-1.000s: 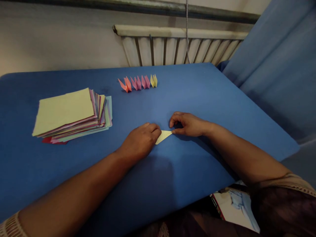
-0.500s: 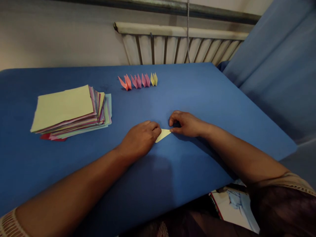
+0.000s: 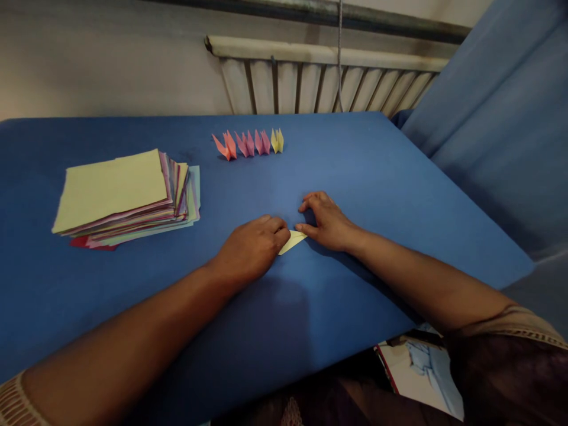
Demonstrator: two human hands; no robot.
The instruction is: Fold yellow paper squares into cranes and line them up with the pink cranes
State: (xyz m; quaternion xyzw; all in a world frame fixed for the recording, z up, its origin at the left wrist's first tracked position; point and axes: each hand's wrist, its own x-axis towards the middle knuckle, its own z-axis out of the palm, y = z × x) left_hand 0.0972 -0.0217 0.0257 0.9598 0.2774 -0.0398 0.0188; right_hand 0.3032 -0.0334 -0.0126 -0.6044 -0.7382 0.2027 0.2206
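Observation:
A small piece of pale yellow folded paper (image 3: pixel 290 242) lies on the blue table, narrowing to a point at its right end. My left hand (image 3: pixel 255 245) is closed on its left part, fingers curled together, so that end is hidden. At the right, my right hand (image 3: pixel 326 222) has its thumb on the paper's upper edge near the pointed tip. Its other fingers arch above the table, apart from the thumb, with a gap between them.
A thick stack of coloured paper (image 3: pixel 110 192) stands at the left, yellow on top. Several folded paper figures, including an orange one (image 3: pixel 227 147) and a yellow one (image 3: pixel 277 141), form a row at the back. A radiator (image 3: pixel 328 89) and a blue curtain (image 3: pixel 501 112) border the table (image 3: pixel 377 177).
My right hand has shifted left, its thumb moving from the paper's tip further onto its upper edge. A crease or flap now shows there. My left hand stays on the paper.

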